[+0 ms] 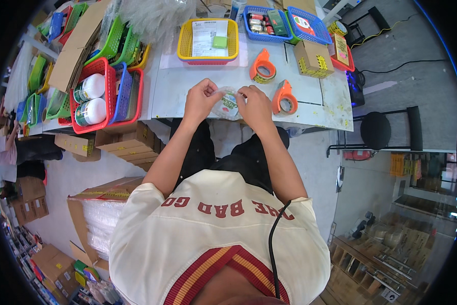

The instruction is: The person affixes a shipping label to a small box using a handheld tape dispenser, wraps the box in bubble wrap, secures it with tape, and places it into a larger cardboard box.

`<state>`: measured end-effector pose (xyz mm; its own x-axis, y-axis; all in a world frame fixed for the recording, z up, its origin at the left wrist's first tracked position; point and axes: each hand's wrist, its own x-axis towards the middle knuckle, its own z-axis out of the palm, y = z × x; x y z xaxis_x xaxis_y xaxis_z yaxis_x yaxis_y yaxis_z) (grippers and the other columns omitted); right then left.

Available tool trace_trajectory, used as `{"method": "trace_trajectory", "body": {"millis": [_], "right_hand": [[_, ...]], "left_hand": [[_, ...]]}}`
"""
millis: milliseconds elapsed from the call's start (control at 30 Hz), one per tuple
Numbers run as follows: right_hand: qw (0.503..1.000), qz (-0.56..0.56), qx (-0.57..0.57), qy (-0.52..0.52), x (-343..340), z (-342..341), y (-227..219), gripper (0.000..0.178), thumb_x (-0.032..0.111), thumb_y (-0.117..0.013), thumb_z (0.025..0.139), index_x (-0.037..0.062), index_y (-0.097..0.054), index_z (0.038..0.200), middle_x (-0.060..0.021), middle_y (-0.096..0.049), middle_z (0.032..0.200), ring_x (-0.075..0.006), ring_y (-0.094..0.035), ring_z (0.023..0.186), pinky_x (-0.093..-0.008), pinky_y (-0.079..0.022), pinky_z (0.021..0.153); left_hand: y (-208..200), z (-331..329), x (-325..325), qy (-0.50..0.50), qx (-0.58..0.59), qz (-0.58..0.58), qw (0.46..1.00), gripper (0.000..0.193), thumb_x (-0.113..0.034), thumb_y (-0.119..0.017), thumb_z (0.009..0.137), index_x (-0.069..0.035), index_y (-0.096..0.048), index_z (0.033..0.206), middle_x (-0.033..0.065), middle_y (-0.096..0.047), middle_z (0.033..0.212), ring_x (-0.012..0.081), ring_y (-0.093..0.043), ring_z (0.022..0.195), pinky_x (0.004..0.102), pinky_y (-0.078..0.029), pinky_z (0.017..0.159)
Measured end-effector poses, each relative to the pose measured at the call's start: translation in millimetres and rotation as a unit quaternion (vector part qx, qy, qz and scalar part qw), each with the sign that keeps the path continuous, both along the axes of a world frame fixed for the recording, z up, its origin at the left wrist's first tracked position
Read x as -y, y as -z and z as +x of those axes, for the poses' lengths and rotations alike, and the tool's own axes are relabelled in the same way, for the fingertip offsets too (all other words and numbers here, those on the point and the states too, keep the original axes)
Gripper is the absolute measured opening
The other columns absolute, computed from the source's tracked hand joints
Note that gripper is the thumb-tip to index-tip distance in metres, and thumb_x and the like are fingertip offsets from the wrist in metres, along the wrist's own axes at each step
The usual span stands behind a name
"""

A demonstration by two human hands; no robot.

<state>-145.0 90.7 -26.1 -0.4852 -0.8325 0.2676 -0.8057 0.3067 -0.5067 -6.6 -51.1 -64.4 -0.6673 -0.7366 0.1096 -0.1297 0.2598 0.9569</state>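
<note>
At the table's near edge, my left hand (200,101) and my right hand (256,105) pinch opposite sides of a clear plastic-wrapped item with green and red print (228,105). Its exact kind is hard to make out through the wrap. Just beyond it sits a yellow basket (182,50) with a printed paper sheet (206,35) and a small green box (219,42) inside. Two orange tape dispensers lie right of my right hand: the nearer dispenser (283,91) and the farther dispenser (260,60).
A red basket (108,84) with white jars (90,113) stands at the table's left. Blue baskets (284,37) and a cardboard carton (313,57) are at the far right. An open box of bubble wrap (78,216) is on the floor, and a black stool (375,129) stands at right.
</note>
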Motion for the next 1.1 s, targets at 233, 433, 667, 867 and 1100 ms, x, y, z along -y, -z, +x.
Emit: {"method": "trace_trajectory", "body": {"millis": [233, 433, 667, 867, 1100], "right_hand": [[0.941, -0.181, 0.269, 0.102, 1.4, 2.5, 5.8, 0.016, 0.014, -0.076, 0.089, 0.0006, -0.071, 0.095, -0.0057, -0.066, 0.079, -0.0151, -0.065, 0.072, -0.0318, -0.051, 0.066], [0.934, -0.215, 0.273, 0.082, -16.5, 0.4, 44.7, 0.014, 0.01, -0.072, 0.089, -0.0011, -0.065, 0.086, -0.0069, -0.066, 0.074, -0.0117, -0.062, 0.067, -0.0299, -0.051, 0.062], [0.873, -0.238, 0.418, 0.077, -12.8, -2.2, 58.7, 0.009, 0.009, -0.072, 0.093, 0.0016, -0.068, 0.095, -0.0025, -0.067, 0.086, -0.0082, -0.061, 0.078, -0.0267, -0.051, 0.071], [0.89, -0.219, 0.399, -0.039, -32.7, 0.4, 55.9, 0.028, 0.018, -0.079, 0.087, 0.0091, -0.074, 0.113, -0.0024, -0.057, 0.12, -0.0135, -0.057, 0.108, -0.0288, -0.047, 0.085], [0.942, -0.182, 0.279, -0.037, -35.6, 2.2, 43.8, 0.038, 0.017, -0.08, 0.081, 0.0086, -0.074, 0.118, -0.0057, -0.058, 0.117, -0.0172, -0.059, 0.102, -0.0288, -0.049, 0.075]], "left_hand": [[3.2, -0.8, -1.0, 0.019, -0.103, 0.151, 0.983, 0.015, -0.006, -0.08, 0.087, -0.001, -0.066, 0.092, -0.0008, -0.065, 0.082, 0.0041, -0.058, 0.076, 0.0217, -0.046, 0.069], [15.0, 8.8, -10.7, 0.084, -0.076, 0.156, 0.981, 0.016, -0.006, -0.071, 0.094, 0.003, -0.07, 0.108, 0.0029, -0.069, 0.1, 0.0097, -0.064, 0.094, 0.0256, -0.05, 0.085], [32.8, 21.0, -5.7, 0.042, -0.124, 0.203, 0.97, 0.016, -0.009, -0.068, 0.097, 0.0, -0.07, 0.11, 0.0028, -0.07, 0.105, 0.012, -0.062, 0.102, 0.0277, -0.045, 0.095], [23.3, 24.8, -12.6, 0.124, -0.145, 0.16, 0.969, 0.024, -0.002, -0.069, 0.091, 0.0, -0.069, 0.115, 0.0082, -0.062, 0.125, 0.016, -0.057, 0.116, 0.03, -0.045, 0.098], [10.1, 20.8, -20.4, 0.167, -0.082, -0.032, 0.982, 0.042, -0.002, -0.077, 0.078, -0.001, -0.067, 0.119, 0.0092, -0.055, 0.119, 0.0226, -0.056, 0.113, 0.0338, -0.048, 0.093]]}}
